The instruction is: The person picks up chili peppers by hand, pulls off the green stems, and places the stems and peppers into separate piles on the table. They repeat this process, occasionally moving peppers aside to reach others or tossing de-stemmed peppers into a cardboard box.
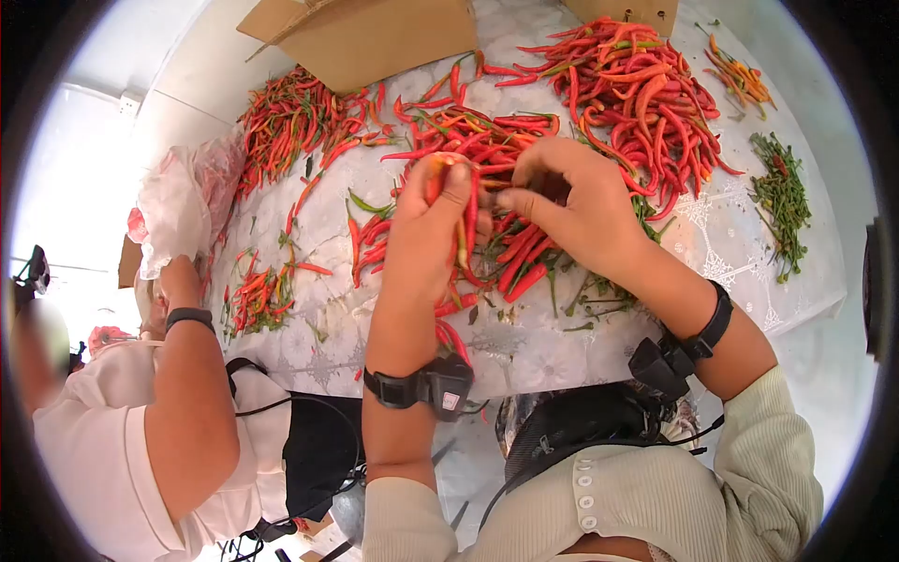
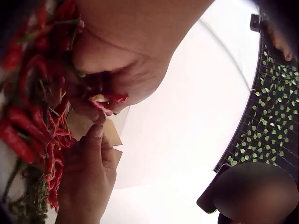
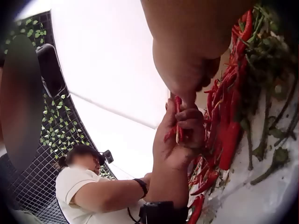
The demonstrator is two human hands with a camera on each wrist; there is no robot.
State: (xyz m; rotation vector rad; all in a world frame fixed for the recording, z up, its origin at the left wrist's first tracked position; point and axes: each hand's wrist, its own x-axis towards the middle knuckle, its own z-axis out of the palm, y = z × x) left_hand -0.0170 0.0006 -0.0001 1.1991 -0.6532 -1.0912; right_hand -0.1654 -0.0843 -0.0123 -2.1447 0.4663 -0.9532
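Note:
In the head view, my left hand (image 1: 421, 229) grips several red chili peppers (image 3: 179, 119), their lengths showing between thumb and fingers. One long pepper, red turning yellow-green, hangs down from that grip. My right hand (image 1: 585, 206) comes in from the right with curled fingers, its thumb and fingertips pinching at the end of a chili pepper beside the left fingers. The right wrist view has the right fingertips right at the top of the held peppers. Under both hands lies a loose pile of red chili peppers (image 1: 524, 258), partly hidden by them.
A large heap of red chilies (image 1: 646, 103) lies at back right, another heap (image 1: 290, 126) at back left. Green stems (image 1: 782, 201) are piled at the right edge. A cardboard box (image 1: 375, 42) stands behind. At left, another person's arm (image 1: 192, 393) reaches to a plastic bag (image 1: 178, 206).

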